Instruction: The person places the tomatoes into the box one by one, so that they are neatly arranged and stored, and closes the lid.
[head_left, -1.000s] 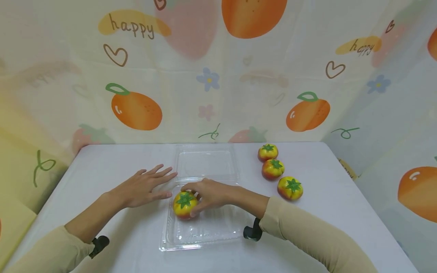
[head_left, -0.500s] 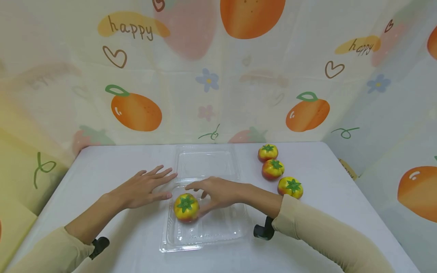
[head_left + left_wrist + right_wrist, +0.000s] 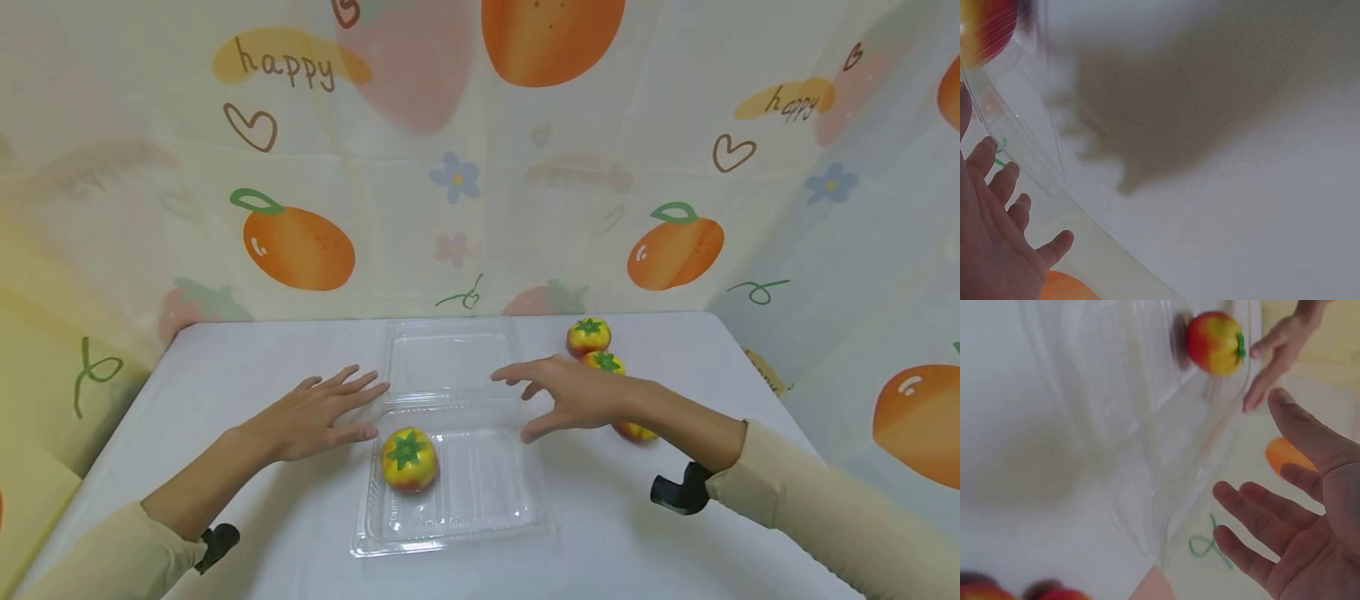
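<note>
In the head view a yellow-red fruit with a green star-shaped leaf top (image 3: 409, 460) sits in the left part of a clear plastic clamshell box (image 3: 487, 500), whose lid (image 3: 450, 362) lies folded back behind it. My left hand (image 3: 318, 417) is spread beside the box's left edge, fingertips near the hinge side. Over the box's right edge hovers my right hand (image 3: 573, 392), fingers apart and holding nothing. Behind and under that hand are more such fruits: one at the back (image 3: 588, 336), another partly covered (image 3: 604, 362), and a third mostly hidden by the wrist (image 3: 636, 432).
A white-covered table (image 3: 247, 367) carries everything. A printed cloth (image 3: 465, 242) hangs directly behind its far edge and along the sides. Dark camera mounts (image 3: 682, 488) sit under both wrists.
My right hand has let go of the fruit in the box and moved right, toward the other fruits. The left hand has stayed in place.
</note>
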Motion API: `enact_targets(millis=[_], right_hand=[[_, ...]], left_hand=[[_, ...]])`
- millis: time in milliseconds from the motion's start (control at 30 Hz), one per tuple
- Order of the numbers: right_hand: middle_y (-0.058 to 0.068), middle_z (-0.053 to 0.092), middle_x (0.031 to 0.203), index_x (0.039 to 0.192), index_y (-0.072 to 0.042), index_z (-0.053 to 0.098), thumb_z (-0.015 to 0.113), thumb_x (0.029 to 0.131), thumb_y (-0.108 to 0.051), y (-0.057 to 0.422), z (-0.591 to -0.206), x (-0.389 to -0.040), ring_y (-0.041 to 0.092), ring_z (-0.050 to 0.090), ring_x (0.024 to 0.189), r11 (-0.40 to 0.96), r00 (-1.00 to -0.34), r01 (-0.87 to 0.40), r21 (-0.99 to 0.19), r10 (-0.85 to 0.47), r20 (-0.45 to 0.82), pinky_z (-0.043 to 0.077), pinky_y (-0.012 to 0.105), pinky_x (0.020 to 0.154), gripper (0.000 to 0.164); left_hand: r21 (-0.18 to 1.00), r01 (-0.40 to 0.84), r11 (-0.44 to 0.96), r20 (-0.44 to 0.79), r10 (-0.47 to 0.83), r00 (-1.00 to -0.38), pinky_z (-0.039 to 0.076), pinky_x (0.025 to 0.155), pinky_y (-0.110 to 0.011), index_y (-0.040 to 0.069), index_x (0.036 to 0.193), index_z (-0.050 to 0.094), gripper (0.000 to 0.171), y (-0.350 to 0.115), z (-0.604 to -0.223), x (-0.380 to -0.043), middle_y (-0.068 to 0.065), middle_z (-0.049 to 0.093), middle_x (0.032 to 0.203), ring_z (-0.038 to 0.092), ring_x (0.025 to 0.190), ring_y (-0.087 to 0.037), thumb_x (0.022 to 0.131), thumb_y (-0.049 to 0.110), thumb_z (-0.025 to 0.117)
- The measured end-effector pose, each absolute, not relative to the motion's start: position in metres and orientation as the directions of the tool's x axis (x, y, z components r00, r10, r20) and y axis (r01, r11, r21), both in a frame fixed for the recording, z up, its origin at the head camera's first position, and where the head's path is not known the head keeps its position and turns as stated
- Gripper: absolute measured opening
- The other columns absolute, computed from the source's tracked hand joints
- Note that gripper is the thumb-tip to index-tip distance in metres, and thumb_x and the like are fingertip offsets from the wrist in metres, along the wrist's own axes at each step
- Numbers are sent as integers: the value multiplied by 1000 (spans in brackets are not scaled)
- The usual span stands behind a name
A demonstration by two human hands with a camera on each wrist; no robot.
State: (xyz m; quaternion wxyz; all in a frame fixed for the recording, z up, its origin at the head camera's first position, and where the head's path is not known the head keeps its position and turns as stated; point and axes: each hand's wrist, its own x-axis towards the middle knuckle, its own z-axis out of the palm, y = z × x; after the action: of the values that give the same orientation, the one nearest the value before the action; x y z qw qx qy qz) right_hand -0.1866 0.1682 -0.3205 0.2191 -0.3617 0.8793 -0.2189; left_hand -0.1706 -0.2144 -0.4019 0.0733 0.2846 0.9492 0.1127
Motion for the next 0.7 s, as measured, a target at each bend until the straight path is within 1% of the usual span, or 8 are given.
enact_targets(millis=[167, 233, 400, 533, 700], right_hand=[[6, 57, 140, 147, -16, 48, 81, 82, -41, 206, -313, -190, 25, 64, 117, 663, -705, -525, -534, -690, -163, 56, 39, 90, 78], [7, 58, 139, 147, -15, 48, 81, 82, -43, 221, -313, -192, 26, 62, 118, 683, -735, -515, -519, -663, -144, 55, 44, 93, 78], [10, 60, 137, 146, -14, 49, 80, 82, -44, 259, -318, -193, 33, 62, 118, 732, -798, -455, -507, -588, -131, 54, 50, 92, 77], [17, 58, 137, 146, -13, 48, 79, 83, -42, 287, -325, -194, 38, 62, 117, 740, -831, -423, -523, -547, -101, 57, 48, 85, 75], [23, 56, 138, 148, -7, 44, 80, 85, -32, 315, -337, -192, 42, 61, 118, 760, -872, -375, -530, -483, -75, 60, 44, 79, 76]], left_hand=[[254, 527, 811, -74, 559, -826, 25, 109, -71, 22, 154, 40, 71, -215, -402, -170, -7, 37, 159, 24, 147, -41, 96, 63, 48], [252, 528, 811, -73, 560, -825, 25, 109, -71, 22, 154, 40, 71, -215, -402, -170, -7, 37, 159, 24, 147, -41, 96, 63, 48], [249, 528, 812, -73, 559, -826, 25, 109, -70, 22, 154, 40, 71, -214, -402, -170, -7, 36, 159, 24, 147, -41, 96, 63, 48], [252, 525, 813, -77, 558, -826, 25, 109, -71, 22, 154, 40, 71, -214, -401, -170, -7, 36, 159, 24, 147, -41, 96, 63, 48], [250, 524, 814, -76, 556, -827, 25, 109, -70, 22, 154, 40, 71, -214, -402, -170, -7, 36, 159, 24, 148, -41, 96, 63, 48]])
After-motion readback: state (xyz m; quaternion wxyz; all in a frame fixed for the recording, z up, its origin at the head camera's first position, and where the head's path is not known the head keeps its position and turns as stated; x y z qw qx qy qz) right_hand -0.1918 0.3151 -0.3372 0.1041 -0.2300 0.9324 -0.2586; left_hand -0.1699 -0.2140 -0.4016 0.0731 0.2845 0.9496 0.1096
